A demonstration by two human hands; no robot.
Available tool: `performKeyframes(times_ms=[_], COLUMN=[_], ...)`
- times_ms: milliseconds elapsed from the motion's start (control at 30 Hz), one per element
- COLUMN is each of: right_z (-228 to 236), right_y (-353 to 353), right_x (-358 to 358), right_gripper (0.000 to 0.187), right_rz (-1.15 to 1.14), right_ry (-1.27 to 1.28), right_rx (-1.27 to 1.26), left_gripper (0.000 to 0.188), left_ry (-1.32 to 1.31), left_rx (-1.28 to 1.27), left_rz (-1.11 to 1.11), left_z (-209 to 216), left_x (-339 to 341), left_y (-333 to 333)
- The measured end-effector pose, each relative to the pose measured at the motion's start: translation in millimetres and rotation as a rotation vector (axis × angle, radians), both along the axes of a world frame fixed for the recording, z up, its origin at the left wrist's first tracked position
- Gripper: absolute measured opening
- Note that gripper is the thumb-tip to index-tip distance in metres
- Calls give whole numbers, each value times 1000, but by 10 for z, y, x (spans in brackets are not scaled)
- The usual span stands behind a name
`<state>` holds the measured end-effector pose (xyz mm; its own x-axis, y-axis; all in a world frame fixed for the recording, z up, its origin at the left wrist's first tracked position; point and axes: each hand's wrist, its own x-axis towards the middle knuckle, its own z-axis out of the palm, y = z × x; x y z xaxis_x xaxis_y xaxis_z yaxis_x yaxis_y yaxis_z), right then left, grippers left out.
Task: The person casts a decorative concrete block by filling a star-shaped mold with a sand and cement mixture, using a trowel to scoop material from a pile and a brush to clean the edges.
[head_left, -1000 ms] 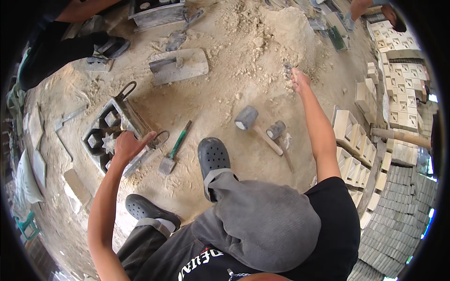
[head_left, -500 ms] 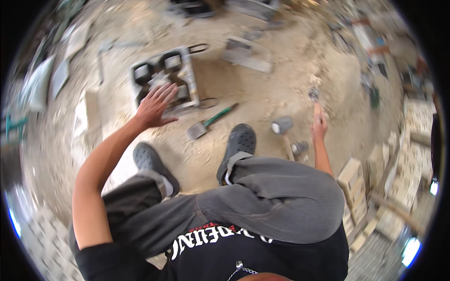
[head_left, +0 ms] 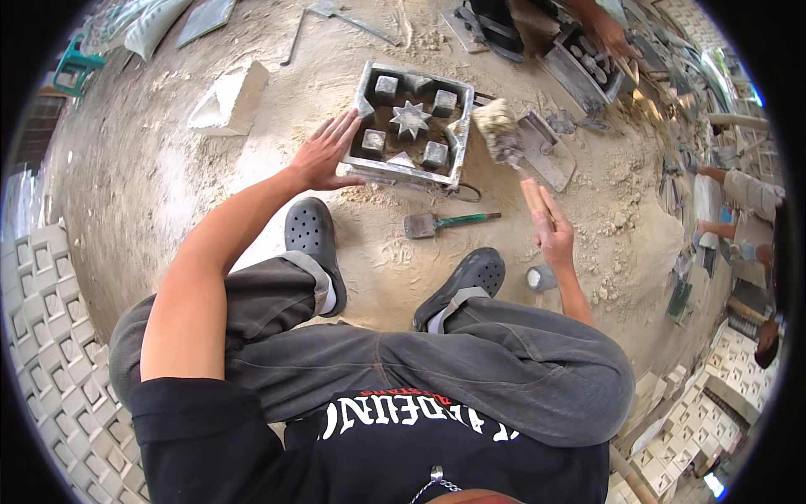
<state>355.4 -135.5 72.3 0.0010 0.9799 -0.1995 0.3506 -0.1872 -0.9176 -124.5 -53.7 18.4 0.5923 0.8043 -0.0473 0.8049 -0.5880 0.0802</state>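
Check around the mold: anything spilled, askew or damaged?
The pale block to the left of the mold looks odd: it lies by itself, its face uneven and possibly chipped. Loose sandy clumps are strewn to the mold's right, like a spill.

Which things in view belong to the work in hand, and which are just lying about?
In use:
- squarish grey metal mould with a star-shaped centre, touched by the left hand
- wooden-handled trowel in the right hand
- pale crumbly material on the trowel

Apparently just lying about:
- green-handled tool with a flat grey blade
- whitish angular block
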Motion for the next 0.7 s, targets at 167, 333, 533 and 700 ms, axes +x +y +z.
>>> performKeyframes(times_ms=[167,333,533,700], right_z=[311,533,542,680], right_y=[367,584,598,560], right_x=[-648,-1093,-1214,-1261], right_gripper=[43,43,42,40], right_rz=[347,555,588,575], right_ry=[-218,-328,-494,-673], right_rx=[270,336,437,468], left_gripper=[129,136,135,116], left_ry=[-88,-165,-134,-96], left_rx=[-60,-99,-101,-10], left_rz=[127,194,224,268], left_z=[-78,-97,-125,-223], left_x=[57,10,113,140], left_y=[29,74,55,42])
